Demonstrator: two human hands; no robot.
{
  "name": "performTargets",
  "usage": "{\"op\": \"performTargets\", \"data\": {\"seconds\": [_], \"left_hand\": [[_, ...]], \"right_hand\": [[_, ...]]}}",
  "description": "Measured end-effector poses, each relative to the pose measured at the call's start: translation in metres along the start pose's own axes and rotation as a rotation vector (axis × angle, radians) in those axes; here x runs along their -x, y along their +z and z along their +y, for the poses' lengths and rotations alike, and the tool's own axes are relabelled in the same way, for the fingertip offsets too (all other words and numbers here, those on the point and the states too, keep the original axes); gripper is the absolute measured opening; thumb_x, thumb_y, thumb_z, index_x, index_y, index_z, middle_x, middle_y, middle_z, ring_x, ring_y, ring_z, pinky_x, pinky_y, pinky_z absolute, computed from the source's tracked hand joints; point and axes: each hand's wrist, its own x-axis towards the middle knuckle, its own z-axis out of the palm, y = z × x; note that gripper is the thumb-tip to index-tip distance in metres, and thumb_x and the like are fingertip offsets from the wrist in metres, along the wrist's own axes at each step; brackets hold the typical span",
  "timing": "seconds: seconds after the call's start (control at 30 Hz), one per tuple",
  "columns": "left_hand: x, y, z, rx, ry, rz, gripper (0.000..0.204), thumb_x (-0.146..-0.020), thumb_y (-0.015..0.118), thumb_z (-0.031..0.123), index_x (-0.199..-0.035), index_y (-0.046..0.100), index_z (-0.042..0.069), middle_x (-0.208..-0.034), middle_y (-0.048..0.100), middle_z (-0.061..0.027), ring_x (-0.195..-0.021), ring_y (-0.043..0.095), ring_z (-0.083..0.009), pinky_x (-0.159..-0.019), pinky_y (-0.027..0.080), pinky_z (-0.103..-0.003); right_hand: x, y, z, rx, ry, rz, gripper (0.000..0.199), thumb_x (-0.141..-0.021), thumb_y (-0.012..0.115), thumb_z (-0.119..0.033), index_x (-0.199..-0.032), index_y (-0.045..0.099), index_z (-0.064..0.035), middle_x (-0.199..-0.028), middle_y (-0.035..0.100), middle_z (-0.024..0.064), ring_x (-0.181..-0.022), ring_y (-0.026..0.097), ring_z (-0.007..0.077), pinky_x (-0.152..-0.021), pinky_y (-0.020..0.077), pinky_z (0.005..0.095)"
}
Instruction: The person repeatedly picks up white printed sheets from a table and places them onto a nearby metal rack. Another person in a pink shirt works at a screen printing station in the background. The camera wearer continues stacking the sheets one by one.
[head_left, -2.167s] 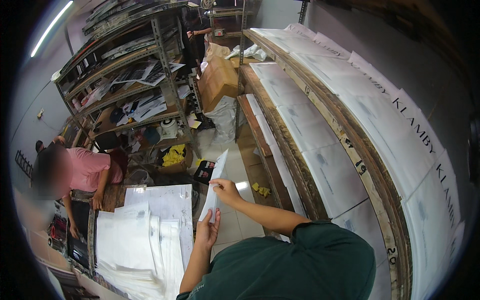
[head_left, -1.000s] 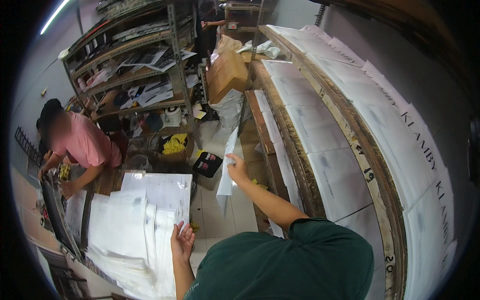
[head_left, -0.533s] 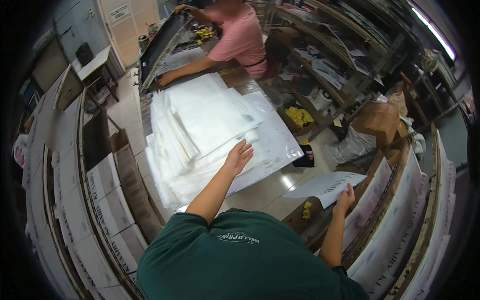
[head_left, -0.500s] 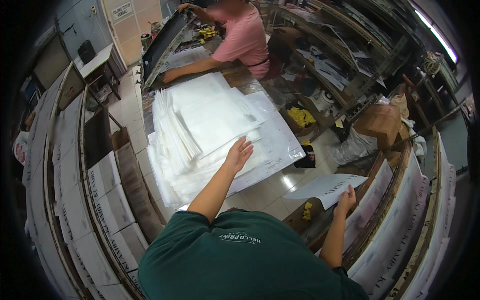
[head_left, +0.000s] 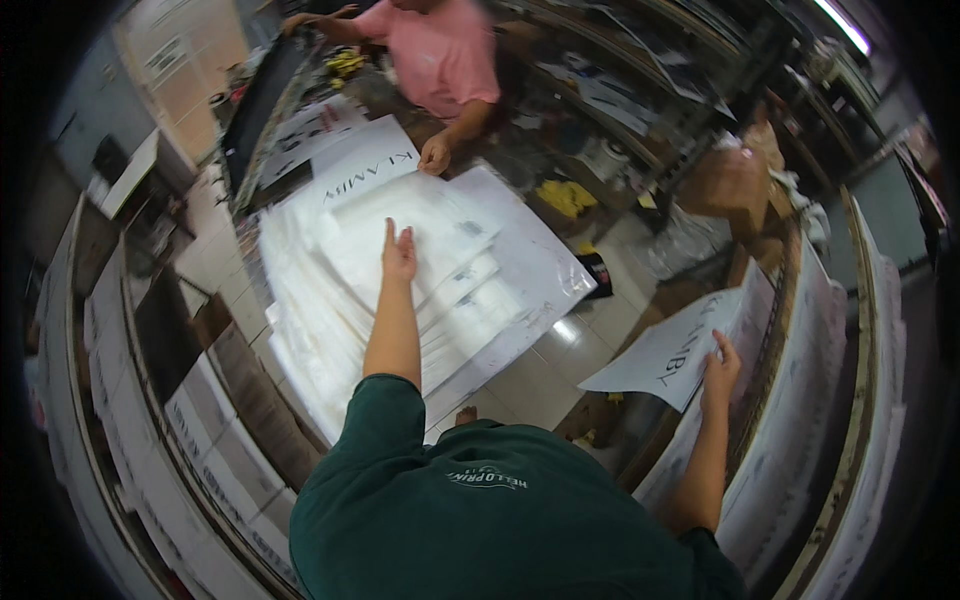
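Note:
My left hand [head_left: 399, 255] reaches out over the stack of thin white sheets [head_left: 345, 270] on the table. Its fingers are apart and hold nothing; whether it touches the top sheet I cannot tell. Out to the right, my right hand [head_left: 721, 370] grips the edge of a white sheet [head_left: 645, 355] with dark lettering, beside the rack on that side. Across the table a co-worker's hand [head_left: 435, 155] holds another printed white sheet [head_left: 365, 160] at the stack's far edge.
Racks hung with printed sheets stand at my left [head_left: 210, 410] and right [head_left: 810, 350]. The co-worker in a pink shirt [head_left: 440, 60] stands by a raised dark printing frame [head_left: 265, 95]. A cardboard box [head_left: 735, 180] and yellow scraps [head_left: 567, 198] lie beyond the table's right side.
My left hand has moved farther over the stack. My right hand has carried its sheet to the right, toward the rack. The co-worker has brought a printed sheet to the stack's far edge.

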Motion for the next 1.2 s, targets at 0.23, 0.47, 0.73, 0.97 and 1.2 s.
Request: {"op": "performTargets", "data": {"seconds": [0.23, 0.47, 0.73, 0.97, 1.2], "left_hand": [[-0.134, -0.055, -0.053, -0.366, -0.192, -0.261, 0.032, -0.088, 0.045, 0.029, -0.099, 0.051, 0.0, -0.095, 0.055, -0.0084, -0.09, 0.051, -0.0174, -0.083, 0.041, -0.028], [-0.009, -0.007, -0.093, -0.561, 0.07, -0.033, 0.042, -0.089, 0.044, 0.022, -0.105, 0.044, -0.018, -0.107, 0.053, -0.0216, -0.098, 0.053, -0.0249, -0.089, 0.043, -0.033], [0.139, 0.049, -0.15, -0.579, -0.013, -0.305, 0.044, -0.087, 0.052, 0.019, -0.103, 0.042, -0.021, -0.101, 0.056, -0.0213, -0.089, 0.057, -0.0213, -0.081, 0.047, -0.026], [0.192, 0.035, -0.183, -0.524, -0.236, -0.446, 0.042, -0.087, 0.052, 0.021, -0.107, 0.045, -0.015, -0.101, 0.056, -0.0184, -0.088, 0.057, -0.0166, -0.079, 0.046, -0.021], [0.275, 0.013, -0.183, -0.549, -0.348, -0.469, 0.039, -0.087, 0.053, 0.023, -0.107, 0.047, -0.01, -0.096, 0.058, -0.0142, -0.077, 0.056, -0.0087, -0.071, 0.046, -0.017]], "right_hand": [[0.006, -0.067, -0.126, 0.273, -0.116, -0.1, 0.047, -0.062, 0.042, 0.004, -0.107, 0.055, 0.0023, -0.103, 0.057, 0.0102, -0.099, 0.05, 0.0168, -0.086, 0.0363, 0.0263], [0.051, -0.157, -0.277, 0.273, -0.003, -0.058, 0.039, -0.062, 0.046, -0.002, -0.098, 0.06, -0.0039, -0.082, 0.055, 0.0033, -0.064, 0.046, 0.0091, -0.058, 0.0384, 0.0225], [0.227, -0.391, -0.322, 0.777, 0.291, 0.476, 0.035, -0.058, 0.043, -0.004, -0.092, 0.054, -0.0072, -0.082, 0.047, 0.0001, -0.072, 0.043, 0.0085, -0.062, 0.035, 0.0207], [0.406, -0.542, -0.31, 0.898, 0.804, 0.735, 0.037, -0.055, 0.042, -0.005, -0.091, 0.05, -0.0093, -0.091, 0.047, 0.0044, -0.083, 0.042, 0.0152, -0.073, 0.036, 0.0269], [0.454, -0.589, -0.219, 0.882, 0.878, 0.712, 0.03, -0.055, 0.041, 0.002, -0.081, 0.051, -0.0074, -0.078, 0.048, 0.0026, -0.068, 0.042, 0.0126, -0.052, 0.033, 0.0244]]}}
